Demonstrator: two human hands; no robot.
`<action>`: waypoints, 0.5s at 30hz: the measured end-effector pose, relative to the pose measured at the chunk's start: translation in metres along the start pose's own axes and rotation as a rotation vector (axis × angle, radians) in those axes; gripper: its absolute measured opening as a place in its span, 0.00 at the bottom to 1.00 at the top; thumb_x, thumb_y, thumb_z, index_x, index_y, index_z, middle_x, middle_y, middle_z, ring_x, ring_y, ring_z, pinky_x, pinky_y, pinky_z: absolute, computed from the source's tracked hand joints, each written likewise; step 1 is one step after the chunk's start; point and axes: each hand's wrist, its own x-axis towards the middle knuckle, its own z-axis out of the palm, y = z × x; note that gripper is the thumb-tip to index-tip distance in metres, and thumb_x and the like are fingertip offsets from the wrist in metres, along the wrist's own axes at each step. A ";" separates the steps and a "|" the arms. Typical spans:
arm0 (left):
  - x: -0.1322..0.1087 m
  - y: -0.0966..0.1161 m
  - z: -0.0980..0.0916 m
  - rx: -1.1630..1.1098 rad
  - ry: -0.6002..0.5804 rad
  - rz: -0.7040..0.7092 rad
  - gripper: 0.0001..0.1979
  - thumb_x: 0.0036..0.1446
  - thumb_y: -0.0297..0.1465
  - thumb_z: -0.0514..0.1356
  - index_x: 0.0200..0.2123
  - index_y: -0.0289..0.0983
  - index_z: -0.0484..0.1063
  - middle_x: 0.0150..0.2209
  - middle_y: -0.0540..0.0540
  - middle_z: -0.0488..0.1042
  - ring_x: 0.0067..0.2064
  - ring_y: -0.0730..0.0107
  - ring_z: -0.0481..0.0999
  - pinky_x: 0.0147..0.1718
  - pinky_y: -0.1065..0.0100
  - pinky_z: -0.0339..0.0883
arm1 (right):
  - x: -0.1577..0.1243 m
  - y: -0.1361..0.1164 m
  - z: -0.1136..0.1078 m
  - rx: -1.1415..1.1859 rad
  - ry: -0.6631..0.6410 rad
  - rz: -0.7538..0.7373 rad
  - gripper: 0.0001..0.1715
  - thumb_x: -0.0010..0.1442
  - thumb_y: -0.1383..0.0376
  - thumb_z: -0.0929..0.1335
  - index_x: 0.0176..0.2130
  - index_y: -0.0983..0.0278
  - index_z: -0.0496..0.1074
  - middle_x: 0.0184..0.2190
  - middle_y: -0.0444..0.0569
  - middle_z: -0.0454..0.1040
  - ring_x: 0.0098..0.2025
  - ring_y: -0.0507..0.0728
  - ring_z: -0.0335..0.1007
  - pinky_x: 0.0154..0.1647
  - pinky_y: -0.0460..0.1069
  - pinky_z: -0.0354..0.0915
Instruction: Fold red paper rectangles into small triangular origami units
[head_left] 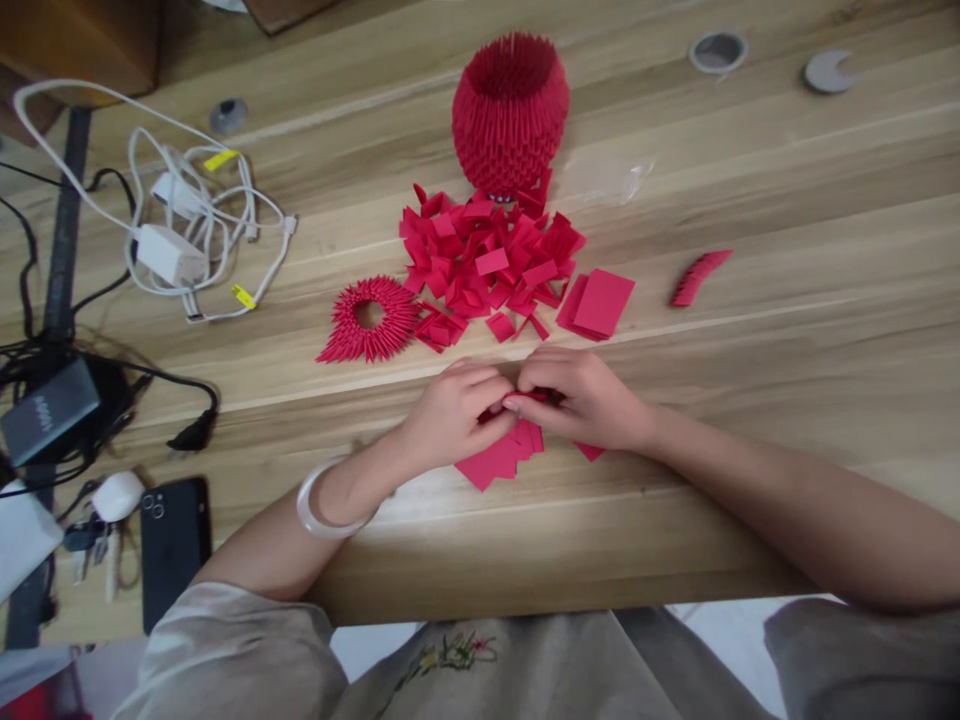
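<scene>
My left hand (457,412) and my right hand (589,395) meet near the table's front, fingertips pinched together on a small piece of red paper (534,394), mostly hidden by the fingers. Under them lie several flat red paper sheets (491,465). Just beyond is a loose pile of folded red paper pieces (495,255), with a small stack of red rectangles (600,303) at its right. A spiky ring of folded red paper (394,312) lies to the left. At the back stands a round red vase of interlocked paper pieces (511,120).
White charger cables (217,235) tangle at the left, above a black power adapter (52,412) and a dark phone (176,550). A short curved row of red pieces (699,277) lies right. Clear plastic (611,180) rests beside the vase.
</scene>
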 end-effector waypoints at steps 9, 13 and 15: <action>0.000 0.000 0.000 0.010 -0.001 0.009 0.12 0.58 0.30 0.52 0.23 0.35 0.62 0.22 0.51 0.65 0.27 0.73 0.64 0.30 0.69 0.57 | -0.001 0.001 0.000 0.006 -0.016 0.010 0.18 0.61 0.65 0.63 0.22 0.64 0.58 0.19 0.42 0.57 0.25 0.50 0.54 0.29 0.45 0.53; 0.001 0.000 0.000 0.006 0.002 0.018 0.12 0.59 0.30 0.51 0.23 0.35 0.62 0.22 0.51 0.65 0.27 0.73 0.64 0.30 0.69 0.57 | 0.000 0.001 0.000 0.011 -0.023 0.020 0.18 0.62 0.64 0.63 0.21 0.64 0.58 0.19 0.42 0.57 0.25 0.50 0.54 0.29 0.45 0.53; 0.001 0.000 0.000 0.009 0.000 0.017 0.12 0.59 0.30 0.51 0.23 0.35 0.62 0.22 0.51 0.65 0.27 0.73 0.65 0.30 0.69 0.57 | 0.000 0.001 0.000 0.012 -0.023 0.017 0.18 0.62 0.64 0.63 0.21 0.64 0.58 0.19 0.42 0.57 0.25 0.49 0.54 0.29 0.45 0.53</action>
